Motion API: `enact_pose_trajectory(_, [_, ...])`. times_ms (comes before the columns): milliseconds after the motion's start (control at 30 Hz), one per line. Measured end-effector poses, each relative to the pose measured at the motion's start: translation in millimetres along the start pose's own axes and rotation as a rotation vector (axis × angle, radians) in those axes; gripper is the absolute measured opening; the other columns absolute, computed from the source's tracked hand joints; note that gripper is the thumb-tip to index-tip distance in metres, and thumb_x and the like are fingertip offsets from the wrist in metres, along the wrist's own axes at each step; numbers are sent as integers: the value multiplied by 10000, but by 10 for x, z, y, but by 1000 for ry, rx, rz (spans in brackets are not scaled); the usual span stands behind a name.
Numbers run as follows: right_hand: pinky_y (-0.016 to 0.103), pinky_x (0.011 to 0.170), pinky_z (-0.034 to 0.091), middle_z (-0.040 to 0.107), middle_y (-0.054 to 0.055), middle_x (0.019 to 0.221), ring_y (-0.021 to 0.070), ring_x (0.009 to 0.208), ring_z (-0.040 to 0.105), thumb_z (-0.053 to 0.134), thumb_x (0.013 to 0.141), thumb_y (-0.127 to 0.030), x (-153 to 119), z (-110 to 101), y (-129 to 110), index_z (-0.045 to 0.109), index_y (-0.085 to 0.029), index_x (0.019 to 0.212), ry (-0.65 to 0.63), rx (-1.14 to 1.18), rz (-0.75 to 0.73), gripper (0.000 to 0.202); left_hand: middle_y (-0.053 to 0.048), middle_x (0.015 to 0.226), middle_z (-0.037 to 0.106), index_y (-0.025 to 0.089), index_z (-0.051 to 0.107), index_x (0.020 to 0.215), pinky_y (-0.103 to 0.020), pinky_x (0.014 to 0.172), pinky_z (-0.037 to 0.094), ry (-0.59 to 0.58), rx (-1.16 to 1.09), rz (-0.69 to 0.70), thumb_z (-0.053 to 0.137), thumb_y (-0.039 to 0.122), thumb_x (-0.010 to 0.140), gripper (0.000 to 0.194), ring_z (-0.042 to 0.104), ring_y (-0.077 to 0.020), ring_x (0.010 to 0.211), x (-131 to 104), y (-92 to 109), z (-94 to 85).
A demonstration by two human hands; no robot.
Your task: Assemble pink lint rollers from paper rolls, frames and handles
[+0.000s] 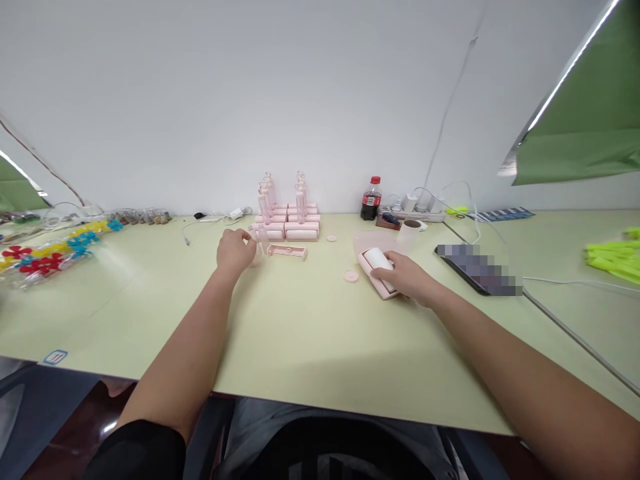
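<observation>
My left hand (237,252) is closed, its fingertips pinched at a clear pinkish plastic piece (262,237) partly hidden by the fingers. Just right of it lies a narrow pink tray-like part (287,251). My right hand (407,277) grips a pink case with a white roll (379,260) in it, tilted over the table. Beside that case a round pink disc (351,275) lies flat, and a smaller pale disc (331,238) is farther back. Behind stand rows of pink cases with white rolls (302,231), with clear pink upright pieces (301,203) on them.
A white roll with a cardboard core (411,228) stands behind my right hand, near a cola bottle (371,199) and a power strip (430,215). A phone (477,270) and cables lie right. Bagged colourful flowers (45,257) are left; neon-yellow pieces (613,257) far right.
</observation>
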State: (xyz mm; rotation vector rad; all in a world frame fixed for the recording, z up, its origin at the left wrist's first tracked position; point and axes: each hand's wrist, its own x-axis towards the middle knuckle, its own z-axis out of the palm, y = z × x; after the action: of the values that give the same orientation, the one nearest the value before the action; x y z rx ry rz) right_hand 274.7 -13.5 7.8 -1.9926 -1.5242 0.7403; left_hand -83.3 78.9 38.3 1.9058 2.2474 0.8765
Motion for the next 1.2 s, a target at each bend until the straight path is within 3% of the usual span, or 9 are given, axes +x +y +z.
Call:
enact_pose_trajectory(200, [286,565,431,709,115,1032,250,802,648,651,774,-399,-5,-31,-8,648,-201,1145,11,-87,-12,421,-173,1181,592,186,669,749,-431,844,495,-188,266,-30,652,309,738,124,589,-365,1106,-22,30,-49])
enact_pose_trajectory(433, [291,594,439,708,114,1118,268,871,669,614,799,-419,-35,-42,-28,627,-223,1237,-19,-194,12,480,-113,980,719,191,662,766,-344,720,501,-334,356,-40,642,209,717,56,678,-292,924,-10,25,-37])
enact_pose_trajectory(633, [312,621,432,707,135,1129,287,879,674,581,818,-459,-51,-38,-25,605,-208,1280,-13,-303,-17,526,-103,1104,719,215,671,1030,-325,705,503,-273,289,-50,665,219,694,337,663,-294,1018,32,-27,-56])
enact_pose_trajectory(867, [332,650,436,651,140,1283,323,1061,632,531,840,-491,-99,-59,-59,530,-182,1386,10,-426,-32,627,-90,883,729,203,624,697,-307,613,470,-317,233,-52,657,174,636,75,685,-271,835,6,-18,-37])
enact_pose_trajectory(933, [341,656,441,633,148,1306,331,1095,621,514,851,-478,-116,-72,-75,514,-181,1408,46,-447,-37,631,-70,789,705,207,584,682,-292,581,455,-263,139,-62,636,214,664,56,674,-246,764,5,-12,-90])
enact_pose_trajectory(1100, [392,725,475,587,170,1355,351,1133,607,507,867,-472,-175,-101,-133,537,-181,1389,181,-457,-97,599,-12,600,558,214,493,709,-261,505,420,7,-344,-169,570,249,704,85,613,-191,585,107,-13,-212])
enact_pose_trajectory(1200, [418,799,485,598,154,1347,342,1125,616,513,874,-459,-205,-90,-156,564,-179,1353,260,-396,-169,557,-24,668,599,213,561,910,-274,497,419,10,-362,-170,578,278,725,197,601,-199,577,235,2,-202])
